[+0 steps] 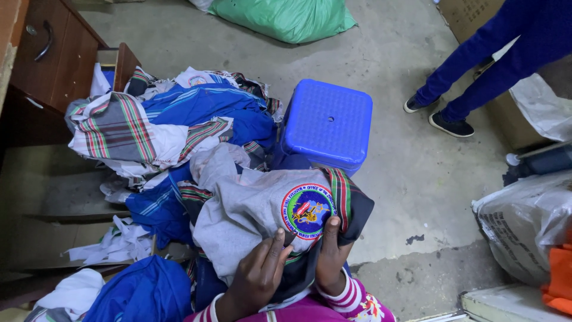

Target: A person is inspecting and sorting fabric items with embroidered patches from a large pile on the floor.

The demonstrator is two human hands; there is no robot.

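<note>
I hold a grey garment (244, 214) with a round blue and green embroidered badge (307, 210) and a striped red, green and black trim. My left hand (256, 277) grips the cloth from below at its lower edge. My right hand (329, 259) pinches the fabric just under the badge, thumb pointing up. The garment lies over a heap of blue and striped clothes (179, 128) that spreads to the left.
A blue plastic stool (328, 122) stands just beyond the garment. A wooden cabinet (47, 53) is at the left, a green sack (286, 18) at the top. Another person's legs in blue trousers (482, 71) stand at the upper right. Grey sacks (524, 220) sit at the right.
</note>
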